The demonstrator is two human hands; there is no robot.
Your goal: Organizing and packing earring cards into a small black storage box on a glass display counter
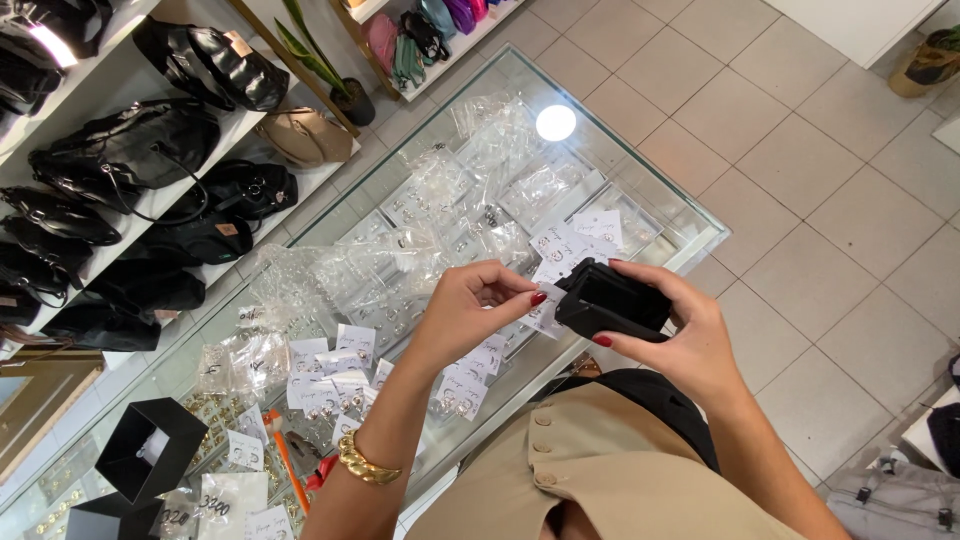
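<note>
My right hand [690, 335] holds a small black open box [612, 300] above the near edge of a glass counter [640, 190]. My left hand [470, 305], with a gold bracelet on its wrist, pinches a small white earring card in clear wrap [543, 310] right at the box's left side. Both hands have red nails. Several white earring cards [330, 375] and clear plastic packets [470, 200] lie spread over the counter below the hands.
An open black cube box [150, 450] and another black box [95, 518] stand at the counter's left end, next to an orange pen [290, 472]. Black handbags [130, 150] fill white shelves on the left. Tiled floor lies to the right, with a grey bag [890, 500].
</note>
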